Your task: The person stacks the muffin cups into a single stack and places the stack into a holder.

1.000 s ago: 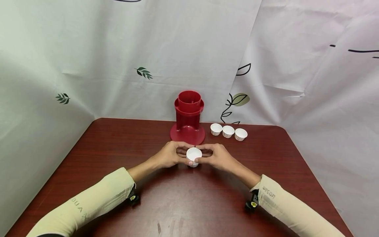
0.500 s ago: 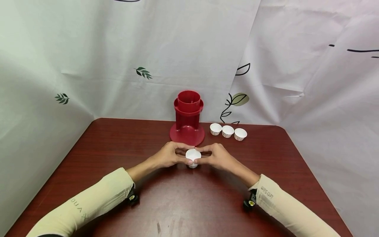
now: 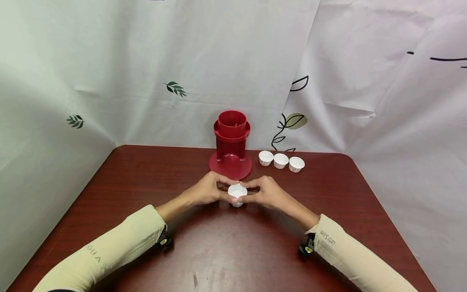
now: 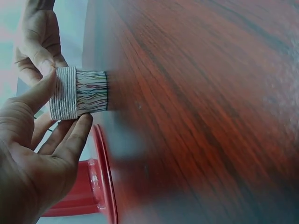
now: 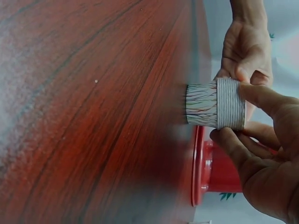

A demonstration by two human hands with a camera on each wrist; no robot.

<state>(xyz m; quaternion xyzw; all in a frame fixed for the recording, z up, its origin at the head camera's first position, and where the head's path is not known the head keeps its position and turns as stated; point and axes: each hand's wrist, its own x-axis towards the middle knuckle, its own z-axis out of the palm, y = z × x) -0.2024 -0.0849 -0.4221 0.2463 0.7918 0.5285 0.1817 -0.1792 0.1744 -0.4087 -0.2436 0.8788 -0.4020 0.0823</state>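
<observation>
A stack of nested white paper baking cups (image 3: 237,190) is held between both hands near the middle of the table. Several rims sit tightly one inside another, and thin coloured lines run down the side of the outer cup (image 4: 91,91). My left hand (image 3: 208,190) grips the rim from the left, thumb in front and fingers behind. From the right, my right hand (image 3: 269,193) pinches the same rim in the same way. The thumb tips nearly meet at the front. Whether the stack's base touches the table or hangs just above it, I cannot tell.
Right behind the hands stands a red plastic holder (image 3: 231,148) with an upright round tube and a wide disc base. To its right, three white paper cups (image 3: 266,158) stand in a row near the back edge of the brown table (image 3: 164,166). A white curtain hangs behind.
Both thumbs have drawn closer together at the front of the rim, and the fingertips at the back too. The stack has shifted very slightly left; the holder and the three cups stay put.
</observation>
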